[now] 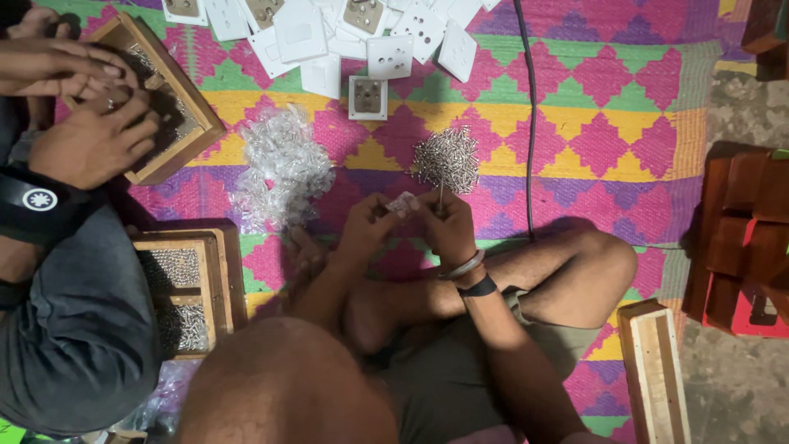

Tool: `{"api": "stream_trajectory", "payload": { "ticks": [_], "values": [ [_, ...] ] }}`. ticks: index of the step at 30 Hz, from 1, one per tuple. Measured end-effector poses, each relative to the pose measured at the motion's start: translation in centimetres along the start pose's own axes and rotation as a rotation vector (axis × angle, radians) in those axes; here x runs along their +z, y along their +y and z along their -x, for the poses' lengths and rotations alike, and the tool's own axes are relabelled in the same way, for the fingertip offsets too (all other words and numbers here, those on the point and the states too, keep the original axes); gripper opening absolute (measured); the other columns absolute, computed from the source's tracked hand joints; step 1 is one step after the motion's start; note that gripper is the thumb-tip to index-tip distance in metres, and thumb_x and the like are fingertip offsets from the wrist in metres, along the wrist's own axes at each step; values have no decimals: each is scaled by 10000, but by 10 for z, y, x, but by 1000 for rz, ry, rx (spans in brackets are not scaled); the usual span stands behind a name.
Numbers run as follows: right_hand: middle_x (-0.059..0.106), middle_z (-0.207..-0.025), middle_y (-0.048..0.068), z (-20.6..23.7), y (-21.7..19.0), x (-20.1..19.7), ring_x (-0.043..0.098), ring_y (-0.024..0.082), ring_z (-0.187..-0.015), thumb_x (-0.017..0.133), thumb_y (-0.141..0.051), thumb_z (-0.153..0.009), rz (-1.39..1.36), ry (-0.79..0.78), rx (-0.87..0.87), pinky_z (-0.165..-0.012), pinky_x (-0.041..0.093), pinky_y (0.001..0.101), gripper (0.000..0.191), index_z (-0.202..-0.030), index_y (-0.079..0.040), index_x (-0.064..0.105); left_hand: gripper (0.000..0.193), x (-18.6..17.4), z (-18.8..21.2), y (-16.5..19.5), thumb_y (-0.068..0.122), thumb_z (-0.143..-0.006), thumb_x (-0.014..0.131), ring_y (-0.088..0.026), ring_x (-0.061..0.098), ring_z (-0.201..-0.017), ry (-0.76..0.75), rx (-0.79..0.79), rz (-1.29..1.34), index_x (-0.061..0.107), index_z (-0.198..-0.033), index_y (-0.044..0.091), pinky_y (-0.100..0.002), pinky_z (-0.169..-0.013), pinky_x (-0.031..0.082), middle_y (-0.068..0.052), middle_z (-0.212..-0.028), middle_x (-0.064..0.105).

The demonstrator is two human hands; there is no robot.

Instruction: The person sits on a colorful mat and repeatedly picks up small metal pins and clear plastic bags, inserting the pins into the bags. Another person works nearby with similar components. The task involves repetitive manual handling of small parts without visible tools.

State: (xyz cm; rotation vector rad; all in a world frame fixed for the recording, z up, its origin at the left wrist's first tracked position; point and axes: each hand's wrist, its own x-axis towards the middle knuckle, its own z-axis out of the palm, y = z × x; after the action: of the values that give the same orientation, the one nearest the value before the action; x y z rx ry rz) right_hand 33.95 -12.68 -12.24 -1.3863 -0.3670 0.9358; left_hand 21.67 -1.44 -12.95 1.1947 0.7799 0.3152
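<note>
My left hand (pixel 366 226) pinches a small clear plastic part (pixel 403 203) above my crossed legs. My right hand (pixel 450 228), with a metal bangle and a black band at the wrist, grips a thin screwdriver (pixel 441 194) upright beside that part. The two hands nearly touch. Just beyond them on the patterned mat (pixel 608 123) lies a heap of small metal screws (pixel 448 158). A pile of clear plastic pieces (pixel 279 168) lies to its left.
White switch plates (pixel 329 37) and a socket module (pixel 367 97) lie at the far edge. Another person's hands (pixel 82 107) work in a wooden box (pixel 193 115) at left. A wooden tray of screws (pixel 185 288), a black cable (pixel 527 107), wooden blocks (pixel 744 222) and a long wooden box (pixel 653 370) surround me.
</note>
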Motion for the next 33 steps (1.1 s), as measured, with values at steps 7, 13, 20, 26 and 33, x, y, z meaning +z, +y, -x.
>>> {"api": "stream_trajectory", "payload": {
  "ticks": [7,13,20,26,33],
  "values": [
    [722,-821,-10,0,13,-8,602,15,-701,739,-89,-961,127,-42,-112,-607,464,191,86,-968,-29,676,157,-5,3,6,189,-938,674,-36,478,-482,-40,-217,246,724,-1028,71,-207,-417,334,-22,-757,697],
    [488,-642,-6,6,7,0,373,35,-594,827,-113,-900,468,76,-184,-525,300,222,138,-924,-24,724,141,-5,2,-1,162,-983,703,-34,556,-627,-35,-36,262,737,-1057,47,-214,-538,397,-14,-839,684],
    [738,-798,-12,4,-1,-2,522,6,-647,756,-91,-936,299,-30,-171,-575,389,202,78,-970,-32,717,151,-10,1,1,170,-911,736,-47,492,-571,30,-67,143,758,-1012,60,-225,-506,356,-2,-794,724],
    [776,-950,53,4,-3,0,690,51,-844,697,-44,-986,116,-113,-206,-735,518,199,42,-995,-5,684,193,-11,1,4,156,-870,830,-27,558,-722,24,174,-123,757,-1012,47,-213,-638,456,33,-834,707],
    [756,-896,52,1,1,-4,673,66,-778,696,-41,-977,70,-33,-81,-677,531,207,77,-1029,14,710,176,-13,1,3,133,-902,784,-37,607,-798,20,257,-130,781,-1053,43,-219,-695,464,30,-907,728]
  ]
}}
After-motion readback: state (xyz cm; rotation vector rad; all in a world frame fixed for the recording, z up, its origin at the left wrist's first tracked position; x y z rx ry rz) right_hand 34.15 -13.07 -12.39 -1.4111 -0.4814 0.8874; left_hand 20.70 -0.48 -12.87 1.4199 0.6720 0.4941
